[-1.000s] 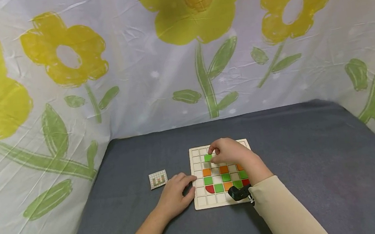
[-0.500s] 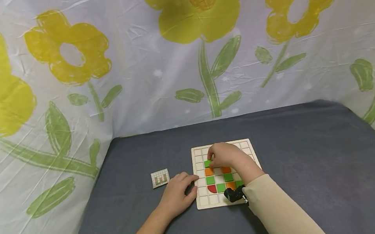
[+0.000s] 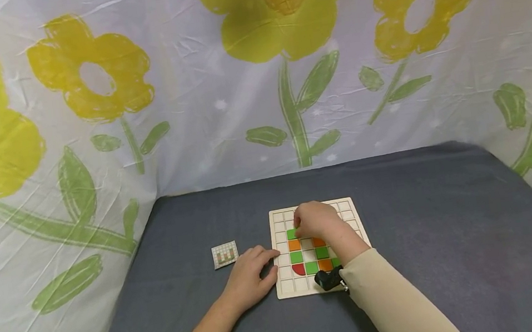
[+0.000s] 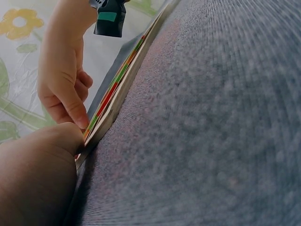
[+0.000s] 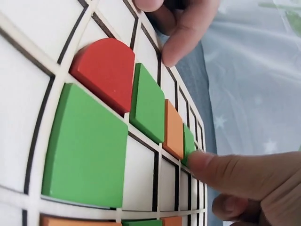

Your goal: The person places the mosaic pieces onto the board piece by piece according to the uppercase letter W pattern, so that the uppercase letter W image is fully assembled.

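Note:
A wooden grid board lies on the table, with green, orange and red tiles in some of its cells. My right hand reaches over the board and pinches a green square tile at the cell above an orange tile. In the right wrist view the thumb touches the edge of that green tile, which ends the column. Below it, a red rounded tile sits at the column's other end. At the board's left edge, my left hand rests with fingers extended, fingertips touching the rim.
A small card printed with a coloured grid pattern lies left of the board. Dark grey cloth covers the table. Behind it hangs a white curtain with yellow flowers.
My right hand has moved slightly toward me and down with the green tile, which now lies directly above the orange one. The left hand stays at the board's edge.

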Demonstrator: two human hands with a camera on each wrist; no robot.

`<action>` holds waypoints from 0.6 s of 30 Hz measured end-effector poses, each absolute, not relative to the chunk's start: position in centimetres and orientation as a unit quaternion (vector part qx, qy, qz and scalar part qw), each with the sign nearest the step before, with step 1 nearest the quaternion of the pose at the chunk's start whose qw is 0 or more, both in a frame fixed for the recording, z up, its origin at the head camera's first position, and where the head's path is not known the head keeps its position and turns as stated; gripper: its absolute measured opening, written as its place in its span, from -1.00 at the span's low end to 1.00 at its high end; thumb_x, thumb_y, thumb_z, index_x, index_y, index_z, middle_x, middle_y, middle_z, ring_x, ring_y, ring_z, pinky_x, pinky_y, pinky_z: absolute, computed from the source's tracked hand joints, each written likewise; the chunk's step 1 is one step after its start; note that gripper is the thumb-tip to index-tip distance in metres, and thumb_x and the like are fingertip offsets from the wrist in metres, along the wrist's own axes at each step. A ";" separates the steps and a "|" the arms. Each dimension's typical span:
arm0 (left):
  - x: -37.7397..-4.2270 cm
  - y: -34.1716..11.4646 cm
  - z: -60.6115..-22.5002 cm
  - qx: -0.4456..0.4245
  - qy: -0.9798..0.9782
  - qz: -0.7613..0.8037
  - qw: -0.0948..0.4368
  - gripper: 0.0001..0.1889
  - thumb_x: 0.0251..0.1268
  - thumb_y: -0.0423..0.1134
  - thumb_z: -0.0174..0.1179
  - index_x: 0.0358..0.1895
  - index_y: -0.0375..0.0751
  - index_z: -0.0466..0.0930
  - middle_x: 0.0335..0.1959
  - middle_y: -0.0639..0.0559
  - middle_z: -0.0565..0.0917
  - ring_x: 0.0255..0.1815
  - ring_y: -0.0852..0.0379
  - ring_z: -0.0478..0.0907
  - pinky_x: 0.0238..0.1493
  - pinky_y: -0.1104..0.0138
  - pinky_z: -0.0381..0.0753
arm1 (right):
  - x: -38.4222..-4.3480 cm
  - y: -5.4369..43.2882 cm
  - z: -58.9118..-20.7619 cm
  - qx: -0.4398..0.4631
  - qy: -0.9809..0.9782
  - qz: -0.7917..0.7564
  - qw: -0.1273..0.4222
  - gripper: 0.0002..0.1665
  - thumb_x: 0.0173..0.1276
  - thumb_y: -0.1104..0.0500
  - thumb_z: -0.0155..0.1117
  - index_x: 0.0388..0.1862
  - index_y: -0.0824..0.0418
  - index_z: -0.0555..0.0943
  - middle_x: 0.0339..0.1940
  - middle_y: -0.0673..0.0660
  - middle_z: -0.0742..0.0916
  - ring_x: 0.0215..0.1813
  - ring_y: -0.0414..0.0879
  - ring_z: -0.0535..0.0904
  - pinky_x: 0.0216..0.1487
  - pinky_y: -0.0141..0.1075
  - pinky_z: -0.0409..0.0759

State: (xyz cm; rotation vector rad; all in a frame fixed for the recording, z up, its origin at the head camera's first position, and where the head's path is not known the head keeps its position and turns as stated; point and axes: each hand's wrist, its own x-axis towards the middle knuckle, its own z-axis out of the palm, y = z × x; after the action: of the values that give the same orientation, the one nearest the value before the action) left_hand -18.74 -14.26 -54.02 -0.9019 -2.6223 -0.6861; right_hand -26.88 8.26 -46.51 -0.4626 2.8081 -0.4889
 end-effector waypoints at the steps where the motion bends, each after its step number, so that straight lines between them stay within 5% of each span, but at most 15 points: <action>1: -18.7 -14.2 -54.1 -0.311 -0.909 -0.239 0.141 -0.74 0.36 -0.22 0.33 0.08 -0.04 0.73 -0.25 0.18 0.60 -0.32 0.24 0.42 -0.26 0.26 0.46 | -26.8 8.2 -46.5 -0.159 0.965 -0.164 0.127 -0.92 0.25 0.09 0.54 -0.32 -0.01 0.76 -0.26 -0.06 0.74 -0.30 -0.09 0.57 -0.21 -0.12 0.58; 18: -18.9 -15.3 -55.0 -0.325 -0.915 -0.162 0.174 -0.76 0.31 -0.18 0.29 0.00 -0.02 0.80 -0.26 0.15 0.56 -0.34 0.18 0.43 -0.28 0.22 0.31 | -25.8 13.8 -44.1 -0.152 0.974 -0.135 0.104 -0.62 0.41 -0.08 0.40 0.10 0.06 0.74 0.13 0.13 0.74 0.02 0.09 0.67 -0.06 0.00 0.61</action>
State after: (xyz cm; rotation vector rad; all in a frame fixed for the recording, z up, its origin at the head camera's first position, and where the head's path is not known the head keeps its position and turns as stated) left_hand -18.86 -15.31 -55.00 -0.9215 -2.5956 -0.4596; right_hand -25.85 13.77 -44.10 -0.4485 2.8713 -0.3978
